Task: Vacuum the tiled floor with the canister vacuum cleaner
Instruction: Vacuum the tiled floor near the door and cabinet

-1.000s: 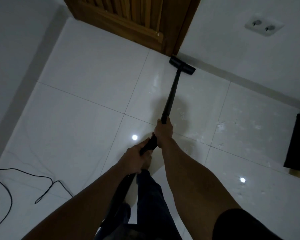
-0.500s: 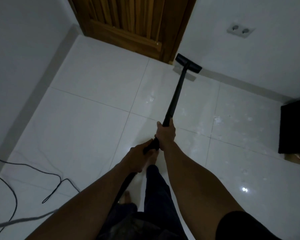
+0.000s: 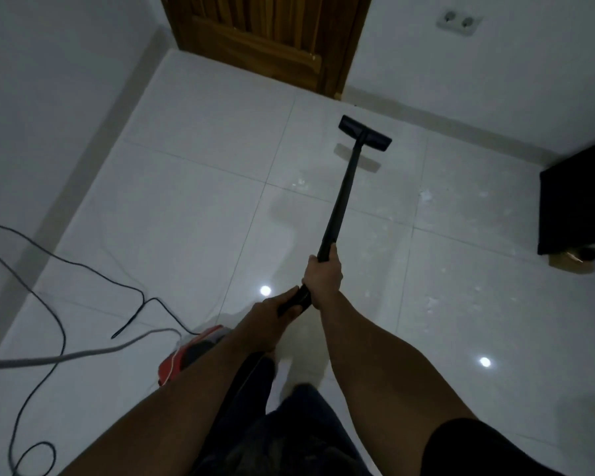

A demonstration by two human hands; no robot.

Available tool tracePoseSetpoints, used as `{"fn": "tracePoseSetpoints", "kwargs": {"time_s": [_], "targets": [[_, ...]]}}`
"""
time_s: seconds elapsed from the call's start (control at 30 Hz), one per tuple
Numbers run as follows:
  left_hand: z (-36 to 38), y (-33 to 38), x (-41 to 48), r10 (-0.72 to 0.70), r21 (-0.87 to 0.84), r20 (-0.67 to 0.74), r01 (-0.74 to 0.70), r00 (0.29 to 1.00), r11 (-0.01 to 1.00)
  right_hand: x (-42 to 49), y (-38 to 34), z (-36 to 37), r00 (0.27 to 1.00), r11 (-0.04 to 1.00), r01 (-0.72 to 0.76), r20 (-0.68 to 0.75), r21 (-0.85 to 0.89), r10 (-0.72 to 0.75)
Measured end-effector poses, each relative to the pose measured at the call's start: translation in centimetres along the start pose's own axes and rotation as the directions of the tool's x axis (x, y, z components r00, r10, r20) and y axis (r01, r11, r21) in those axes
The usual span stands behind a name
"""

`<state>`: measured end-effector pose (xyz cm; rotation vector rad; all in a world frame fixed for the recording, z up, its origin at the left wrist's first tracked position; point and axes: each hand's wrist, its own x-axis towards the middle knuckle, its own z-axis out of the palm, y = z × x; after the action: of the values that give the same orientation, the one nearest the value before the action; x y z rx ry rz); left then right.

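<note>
Canister vacuum cleaner (image 3: 189, 355), 1 red body, sits on the tiled floor (image 3: 186, 218) under the person's left arm, its 1 black wand (image 3: 340, 201) reaching to 1 floor head (image 3: 364, 133) near the wall (image 3: 495, 80), right of the wooden door (image 3: 265, 36). 2 hands grip the wand: the right hand (image 3: 323, 276) wraps it ahead of the left hand (image 3: 265, 324), curled round the handle end. 1 black cord (image 3: 59, 324) and 1 grey cable (image 3: 66, 355) trail left; 1 wall socket (image 3: 458, 22) has 2 outlets.
</note>
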<state>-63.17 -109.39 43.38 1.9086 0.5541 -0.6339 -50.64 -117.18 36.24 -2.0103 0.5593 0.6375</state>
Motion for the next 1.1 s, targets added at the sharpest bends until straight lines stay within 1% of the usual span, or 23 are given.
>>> {"fn": "tracePoseSetpoints", "kwargs": {"time_s": [0.07, 0.13, 0.17, 0.23, 0.33, 0.4, 0.47, 0.57, 0.63, 0.73, 0.8, 0.87, 0.97, 1.1], "targets": [[2.2, -0.8, -2.7, 0.010, -0.027, -0.002, -0.010, 1.000, 1.000, -2.0, 2.4, -1.1, 1.000, 1.000, 0.026, 0.018, -0.012, -0.026], [3.8, -1.6, -4.7, 0.025, -0.092, -0.037, -0.029, 0.999, 0.995, -3.5, 4.3, -1.7, 0.998, 0.999, 0.049, 0.030, -0.009, -0.049], [5.1, -2.1, -6.3, 0.036, -0.097, -0.050, -0.041, 0.998, 0.994, -4.7, 5.8, -2.4, 0.997, 0.998, 0.062, 0.041, -0.009, -0.062], [8.1, -3.2, -9.1, 0.043, -0.073, -0.039, -0.046, 0.998, 0.996, -6.9, 8.8, -3.9, 0.995, 0.995, 0.089, 0.059, -0.041, -0.087], [12.9, -5.9, -13.5, -0.003, -0.040, 0.015, 0.003, 1.000, 0.999, -11.0, 13.5, -6.6, 0.993, 0.990, 0.101, 0.075, -0.099, -0.094], [15.4, -7.2, -16.4, 0.026, -0.029, 0.030, -0.025, 0.999, 0.999, -13.9, 16.5, -8.3, 0.992, 0.989, 0.104, 0.082, -0.106, -0.095], [17.1, -7.8, -18.9, 0.031, -0.051, 0.030, -0.029, 0.999, 0.998, -16.1, 18.8, -9.1, 0.992, 0.989, 0.099, 0.093, -0.109, -0.089], [19.1, -9.8, -22.9, 0.001, -0.080, 0.041, 0.002, 0.999, 0.997, -19.8, 22.4, -9.9, 0.992, 0.990, 0.076, 0.106, -0.118, -0.064], [19.9, -11.3, -25.2, -0.015, -0.050, 0.076, 0.018, 0.997, 0.999, -22.2, 24.6, -10.0, 0.994, 0.992, 0.053, 0.106, -0.115, -0.041], [20.7, -13.0, -29.5, 0.001, -0.010, 0.118, 0.000, 0.993, 1.000, -26.1, 28.2, -10.1, 0.996, 0.994, 0.030, 0.089, -0.101, -0.021], [21.6, -14.5, -32.1, -0.004, -0.039, 0.126, 0.009, 0.992, 0.999, -28.5, 30.4, -10.0, 0.997, 0.996, 0.007, 0.076, -0.094, 0.000], [22.6, -16.9, -35.3, -0.024, -0.070, 0.134, 0.034, 0.991, 0.997, -31.6, 33.0, -9.6, 0.998, 0.997, -0.007, 0.064, -0.077, 0.012], [23.9, -20.7, -40.0, -0.013, -0.038, 0.174, 0.020, 0.985, 0.999, -36.8, 37.4, -9.0, 0.998, 0.998, -0.051, 0.032, -0.042, 0.053], [25.9, -25.4, -46.4, -0.018, -0.048, 0.244, 0.031, 0.970, 0.998, -43.7, 43.7, -8.6, 0.993, 0.992, -0.120, -0.002, -0.023, 0.120]]}}
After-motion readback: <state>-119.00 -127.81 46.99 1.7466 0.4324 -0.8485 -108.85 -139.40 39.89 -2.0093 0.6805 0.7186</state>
